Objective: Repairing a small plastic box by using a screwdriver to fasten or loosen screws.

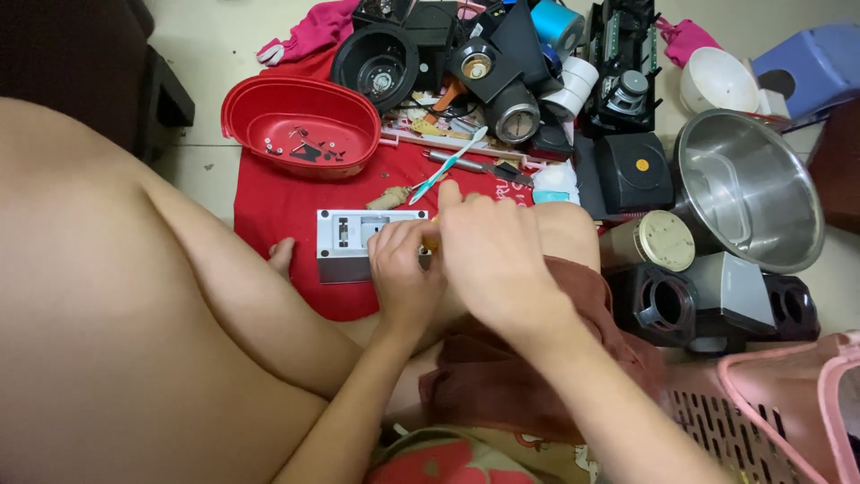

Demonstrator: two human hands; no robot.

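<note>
Leftmost, a red oval plastic tub (300,125) holding small screws sits on a red cloth (269,211). Beside it, the left hand (405,269) clasps a small grey rectangular metal box (345,244). The right hand (488,255) is closed around an orange-handled tool (431,240) against the box. Rightward stands a steel bowl (748,188).

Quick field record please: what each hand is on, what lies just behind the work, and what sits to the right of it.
left hand: steadies grey box on red cloth
right hand: over left hand, grips a small orange-tipped tool, mostly hidden
behind: toothbrush, red tub holding small screws
right: steel bowl, black speaker parts, pink basket
lap: brown towel
</note>
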